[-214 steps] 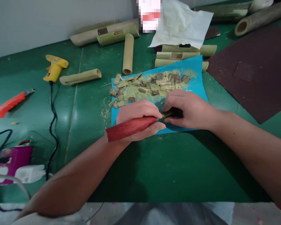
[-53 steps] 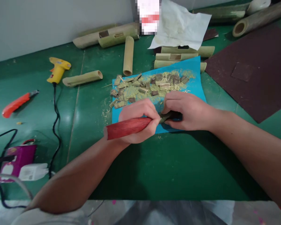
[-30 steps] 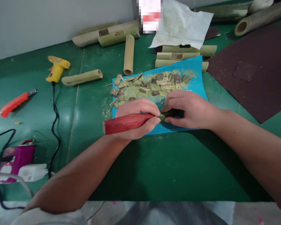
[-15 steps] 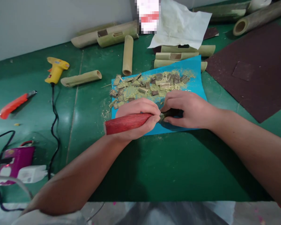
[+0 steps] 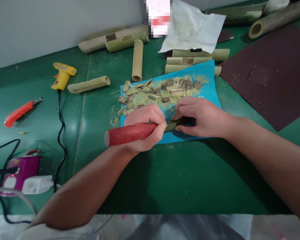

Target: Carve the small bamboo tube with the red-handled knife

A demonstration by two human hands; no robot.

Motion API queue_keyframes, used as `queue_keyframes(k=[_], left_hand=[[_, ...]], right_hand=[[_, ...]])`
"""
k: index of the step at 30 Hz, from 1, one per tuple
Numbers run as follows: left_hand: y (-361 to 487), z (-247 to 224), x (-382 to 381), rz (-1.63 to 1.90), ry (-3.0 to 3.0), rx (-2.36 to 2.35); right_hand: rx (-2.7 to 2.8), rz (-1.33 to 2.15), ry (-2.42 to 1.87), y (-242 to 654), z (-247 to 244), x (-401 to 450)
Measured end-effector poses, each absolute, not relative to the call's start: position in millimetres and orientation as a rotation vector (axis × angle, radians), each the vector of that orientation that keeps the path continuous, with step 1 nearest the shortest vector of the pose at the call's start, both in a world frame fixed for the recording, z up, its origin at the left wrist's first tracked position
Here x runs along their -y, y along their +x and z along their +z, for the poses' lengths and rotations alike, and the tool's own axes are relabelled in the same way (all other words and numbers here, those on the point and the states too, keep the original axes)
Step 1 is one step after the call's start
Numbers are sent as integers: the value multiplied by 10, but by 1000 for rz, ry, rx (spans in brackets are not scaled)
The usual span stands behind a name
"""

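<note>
My left hand (image 5: 147, 128) is wrapped round a red wooden handle (image 5: 130, 134), whose blunt end points left toward the camera. The tip of the tool is hidden by my fingers. My right hand (image 5: 198, 116) pinches a dark green piece of bamboo (image 5: 172, 125) between thumb and fingers, and the piece's left end reaches my left fingertips. Both hands are over the near edge of a blue sheet (image 5: 210, 90). Bamboo chips (image 5: 165, 91) and yellowish shavings are spread on the sheet just beyond my hands.
A yellow glue gun (image 5: 63, 76), a red-handled cutter (image 5: 19, 113) and a purple box (image 5: 27, 171) with cables lie left. Bamboo tubes (image 5: 137, 60), a white cloth (image 5: 192, 28) and a dark brown sheet (image 5: 277, 76) lie behind and right on the green table (image 5: 170, 180).
My left hand and the red handle have moved slightly left, showing more of the green bamboo piece. My right hand has stayed in place. The view has shifted slightly.
</note>
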State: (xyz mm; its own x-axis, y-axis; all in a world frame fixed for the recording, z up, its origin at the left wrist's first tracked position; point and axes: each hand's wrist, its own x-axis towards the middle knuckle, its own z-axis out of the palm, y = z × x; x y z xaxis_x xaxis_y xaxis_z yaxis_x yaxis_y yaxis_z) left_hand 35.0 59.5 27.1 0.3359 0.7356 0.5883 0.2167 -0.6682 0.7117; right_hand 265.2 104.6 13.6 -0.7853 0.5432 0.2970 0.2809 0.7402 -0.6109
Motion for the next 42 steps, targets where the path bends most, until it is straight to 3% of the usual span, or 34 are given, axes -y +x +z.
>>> queue_keyframes(k=[10,20,42], left_hand=[[282,148,-605,1458,2070,-837],[287,223,-617,1261,2137,-818],[340,251,-551,1345,2155,-887]], right_hand=[[2479,768,-625,2656,134,-1051],[2471,805,-641,2647,150,-1045],[2485,782,-625,2662,141,-1047]])
